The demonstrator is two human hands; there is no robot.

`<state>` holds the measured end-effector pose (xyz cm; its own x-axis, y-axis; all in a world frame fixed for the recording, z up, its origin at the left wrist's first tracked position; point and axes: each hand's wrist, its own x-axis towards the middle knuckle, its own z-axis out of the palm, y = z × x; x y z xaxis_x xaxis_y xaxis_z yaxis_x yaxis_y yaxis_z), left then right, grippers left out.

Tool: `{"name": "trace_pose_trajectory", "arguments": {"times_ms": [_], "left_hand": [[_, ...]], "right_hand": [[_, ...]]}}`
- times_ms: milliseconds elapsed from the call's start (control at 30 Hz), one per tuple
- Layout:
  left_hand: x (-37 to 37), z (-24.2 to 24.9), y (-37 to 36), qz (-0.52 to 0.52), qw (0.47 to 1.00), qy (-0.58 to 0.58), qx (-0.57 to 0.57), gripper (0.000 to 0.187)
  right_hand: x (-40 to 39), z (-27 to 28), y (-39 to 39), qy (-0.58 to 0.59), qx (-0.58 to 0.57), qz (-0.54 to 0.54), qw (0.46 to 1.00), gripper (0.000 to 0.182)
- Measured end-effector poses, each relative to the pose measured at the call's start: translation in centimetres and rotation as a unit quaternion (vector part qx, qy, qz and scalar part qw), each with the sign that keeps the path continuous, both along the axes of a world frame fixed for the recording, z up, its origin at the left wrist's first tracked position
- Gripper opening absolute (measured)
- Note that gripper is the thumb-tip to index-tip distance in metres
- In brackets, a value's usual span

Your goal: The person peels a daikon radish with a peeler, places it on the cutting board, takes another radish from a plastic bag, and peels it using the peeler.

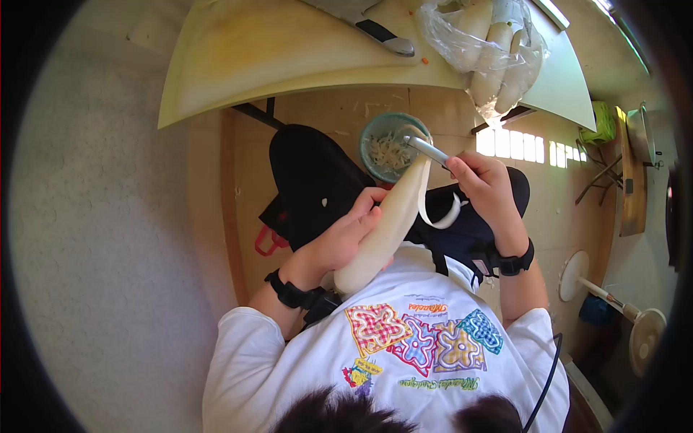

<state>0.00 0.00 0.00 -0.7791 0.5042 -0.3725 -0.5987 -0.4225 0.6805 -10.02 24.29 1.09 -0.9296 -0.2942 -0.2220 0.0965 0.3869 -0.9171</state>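
Note:
A long white daikon radish (390,221) lies slanted over my lap, its thick end close to my shirt. My left hand (345,234) wraps around its lower part. In my right hand (482,183) is a peeler with a silver handle (429,151), its head at the radish's far tip. A curled strip of peel (442,221) hangs from the radish's right side. Just beyond the tip, a blue-green basin (370,137) on the floor holds a heap of pale peelings (390,153).
On the table (216,86) ahead lie a knife with a black handle (376,32) and a clear plastic bag of several white radishes (498,54). A pale wall (123,216) stands at left. At right are a fan (647,342) and a wooden board (632,173).

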Motion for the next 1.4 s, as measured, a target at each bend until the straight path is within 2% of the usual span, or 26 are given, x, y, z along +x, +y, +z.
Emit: {"name": "trace_pose_trajectory", "arguments": {"times_ms": [100,200,300,367,433,567,700,767,800,867,900,967,1133,1400], "left_hand": [[0.7,-0.1,0.9,-0.016,0.999,-0.025,0.016,0.051],[0.6,0.3,0.5,-0.007,0.999,-0.029,0.024,0.051],[0.3,0.1,0.5,-0.005,0.999,-0.024,0.027,0.051],[-0.1,0.1,0.3,0.01,0.999,-0.016,0.029,0.051],[-0.3,-0.3,0.0,0.023,1.0,-0.014,0.01,0.05],[-0.9,-0.3,-0.5,0.064,0.996,-0.052,0.014,0.048],[-2.0,-2.5,-1.3,0.049,0.995,-0.07,0.06,0.046],[-2.4,-2.5,-1.2,0.047,0.993,-0.066,0.083,0.044],[-2.5,-2.5,-1.0,0.046,0.993,-0.064,0.091,0.043],[-2.5,-2.1,-0.2,0.125,0.987,-0.062,0.08,0.043],[-2.5,-2.1,0.0,0.124,0.987,-0.062,0.08,0.043],[-2.5,-2.1,0.3,0.12,0.983,-0.062,0.123,0.043],[-2.5,-2.0,0.3,0.098,0.984,-0.045,0.143,0.044],[-2.1,-1.1,0.5,0.094,0.994,-0.022,0.055,0.046]], "right_hand": [[0.3,0.9,1.1,-0.072,0.003,0.004,0.997,0.033],[0.2,0.6,1.1,-0.077,0.025,0.019,0.997,0.034],[-1.1,-1.1,1.4,-0.043,0.026,-0.01,0.999,0.035],[-2.6,-2.4,2.0,-0.026,-0.072,-0.14,0.987,0.036],[-2.9,-2.0,1.7,-0.035,-0.093,-0.14,0.985,0.034],[-1.4,-1.7,0.6,0.042,-0.019,-0.115,0.992,0.032],[0.1,-0.5,0.0,0.039,-0.035,-0.063,0.997,0.027],[0.8,-0.4,0.2,-0.004,-0.098,-0.033,0.995,0.022],[1.4,0.1,0.0,0.009,-0.095,0.011,0.995,0.021],[2.5,1.5,-0.8,0.027,-0.084,0.118,0.989,0.018],[2.9,2.0,-1.0,-0.009,-0.068,0.166,0.984,0.019],[3.7,2.2,-1.9,0.025,-0.024,0.209,0.977,0.022],[4.3,0.7,-2.4,0.027,0.002,0.209,0.978,0.027],[4.6,-0.1,-2.4,0.107,0.037,0.209,0.971,0.029]]}}
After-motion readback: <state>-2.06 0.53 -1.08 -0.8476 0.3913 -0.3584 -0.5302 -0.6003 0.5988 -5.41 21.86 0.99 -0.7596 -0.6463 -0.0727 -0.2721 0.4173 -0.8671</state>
